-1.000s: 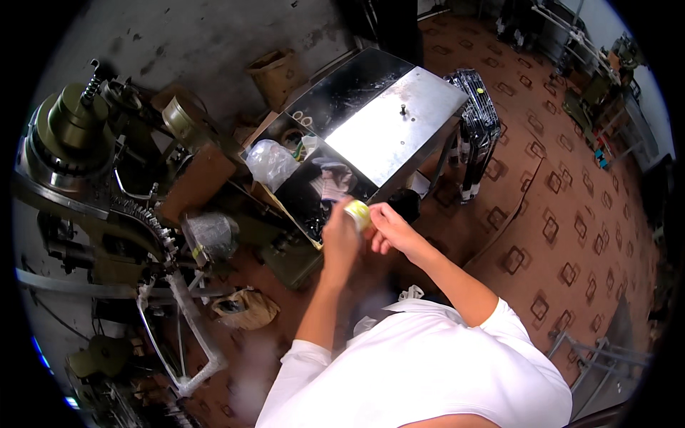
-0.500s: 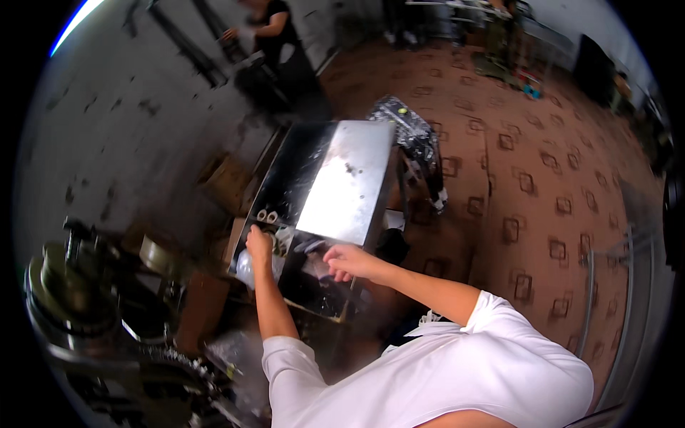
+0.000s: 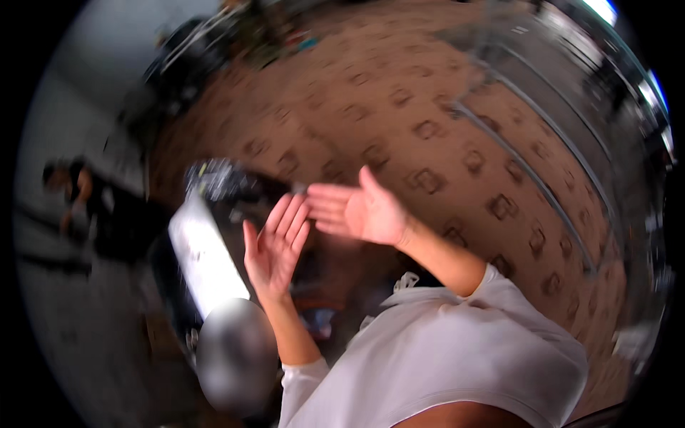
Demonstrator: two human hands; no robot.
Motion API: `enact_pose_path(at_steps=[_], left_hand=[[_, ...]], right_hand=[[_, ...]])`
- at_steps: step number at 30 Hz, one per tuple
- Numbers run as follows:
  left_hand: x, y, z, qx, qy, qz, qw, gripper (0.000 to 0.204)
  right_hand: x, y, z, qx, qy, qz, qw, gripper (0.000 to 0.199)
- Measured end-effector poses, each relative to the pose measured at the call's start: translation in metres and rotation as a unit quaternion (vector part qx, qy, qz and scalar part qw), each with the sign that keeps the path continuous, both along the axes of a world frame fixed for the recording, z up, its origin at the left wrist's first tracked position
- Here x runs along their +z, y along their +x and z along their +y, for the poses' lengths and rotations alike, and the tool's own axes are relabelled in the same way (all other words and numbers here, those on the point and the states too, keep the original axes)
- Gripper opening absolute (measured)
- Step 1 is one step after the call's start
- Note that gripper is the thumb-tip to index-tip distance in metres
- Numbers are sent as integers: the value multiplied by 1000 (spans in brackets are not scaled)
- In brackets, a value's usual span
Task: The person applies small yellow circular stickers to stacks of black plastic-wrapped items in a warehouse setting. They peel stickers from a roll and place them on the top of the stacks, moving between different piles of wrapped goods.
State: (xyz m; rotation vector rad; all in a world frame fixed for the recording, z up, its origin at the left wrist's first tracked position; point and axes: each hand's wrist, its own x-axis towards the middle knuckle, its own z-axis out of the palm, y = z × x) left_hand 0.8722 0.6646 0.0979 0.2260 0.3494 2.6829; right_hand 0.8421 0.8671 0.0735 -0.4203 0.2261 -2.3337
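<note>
Hands raised, both empty, palms open, fingers spread. Left hand [image 3: 275, 250] upright, fingertips just beside right hand [image 3: 357, 210], which lies sideways. Metal table [image 3: 203, 260] blurred below left hand, nearest thing, untouched. Patterned brown carpet [image 3: 428, 128] behind. Picture heavily motion-blurred.

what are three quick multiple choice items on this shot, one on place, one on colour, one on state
1. Where is the shiny metal sheet?
A. beside the left hand
B. beyond the right hand
C. on the floor

2. What colour is the shirt?
A. black
B. white
C. red

3. How are the hands?
A. both fists
B. gripping a tool
C. open and empty

Answers: 1 A, the sheet lies just on the left hand's outer side. 2 B, sleeves and body are white. 3 C, both palms show with fingers spread.
</note>
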Motion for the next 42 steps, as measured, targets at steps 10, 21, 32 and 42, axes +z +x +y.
enact_pose_path(at_steps=[10, 21, 32, 42], left_hand=[[-103, 43, 316, -198, -385, 109, 895, 15], [-144, 182, 619, -532, -373, 161, 743, 13], [-97, 199, 889, -465, -404, 482, 623, 11], [132, 304, 1131, -11, 282, 533, 798, 56]], right_hand=[[-90, 154, 280, -307, 449, 45, 838, 40], [-88, 375, 494, -593, 462, -172, 637, 23], [143, 473, 689, -801, 567, 183, -66, 41], [168, 520, 802, -728, 564, 149, -360, 65]])
